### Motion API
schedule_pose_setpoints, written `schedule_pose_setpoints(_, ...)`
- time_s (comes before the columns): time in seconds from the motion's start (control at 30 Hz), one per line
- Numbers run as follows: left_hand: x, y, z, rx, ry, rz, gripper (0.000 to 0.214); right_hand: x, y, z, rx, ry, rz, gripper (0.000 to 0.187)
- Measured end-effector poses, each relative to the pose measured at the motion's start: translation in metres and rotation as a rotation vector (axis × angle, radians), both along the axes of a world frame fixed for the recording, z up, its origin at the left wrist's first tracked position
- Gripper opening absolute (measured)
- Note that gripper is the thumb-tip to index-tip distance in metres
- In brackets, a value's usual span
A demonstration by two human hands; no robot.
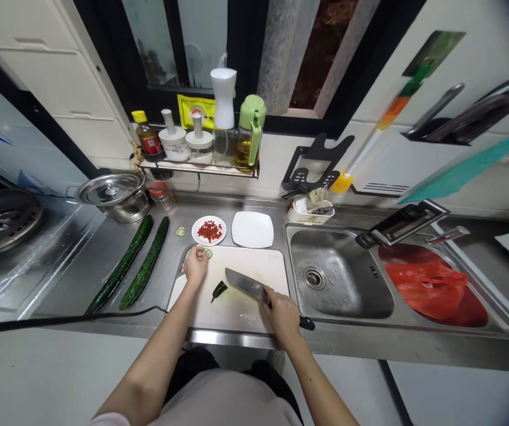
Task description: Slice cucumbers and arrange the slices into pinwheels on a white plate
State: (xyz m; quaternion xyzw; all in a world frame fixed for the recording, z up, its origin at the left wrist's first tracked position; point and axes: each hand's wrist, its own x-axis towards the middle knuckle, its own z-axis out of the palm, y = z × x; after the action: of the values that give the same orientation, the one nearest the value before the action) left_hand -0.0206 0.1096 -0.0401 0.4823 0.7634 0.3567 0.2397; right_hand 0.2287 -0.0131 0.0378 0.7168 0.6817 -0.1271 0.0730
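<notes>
My right hand (283,316) is wrapped round the black handle of a kitchen knife (245,284), its broad blade pointing left over the white cutting board (232,316). At the board's upper left corner is my left hand (196,266), its fingers curled in a pinch at a thin cucumber slice (209,254). Left of the blade lies a dark green cucumber end piece (219,290). More cucumber slices (180,231) rest on the steel counter beyond the left hand. Two whole cucumbers (123,266) lie side by side on the counter to the left.
Behind the board stand a small plate of chopped red pieces (210,231) and a white square plate (253,229). A sink (341,272) is at right, with a red plastic bag (427,287) in its second basin. A lidded pot (116,195) and a bottle shelf (201,168) are behind.
</notes>
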Motion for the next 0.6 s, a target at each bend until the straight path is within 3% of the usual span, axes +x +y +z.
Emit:
schedule_pose_setpoints(0.2,0.004,0.009,0.001,-0.043,0.160,-0.015,0.024,0.001,0.000,0.001,-0.017,-0.001,0.001,0.040)
schedule_pose_setpoints(0.37,0.004,0.002,-0.004,-0.032,0.345,-0.044,0.028,0.004,0.000,-0.001,0.003,0.009,-0.002,0.038)
schedule_pose_setpoints(0.6,0.008,-0.005,-0.007,-0.012,0.447,-0.066,0.029,0.003,0.002,0.001,-0.003,0.037,-0.020,0.038)
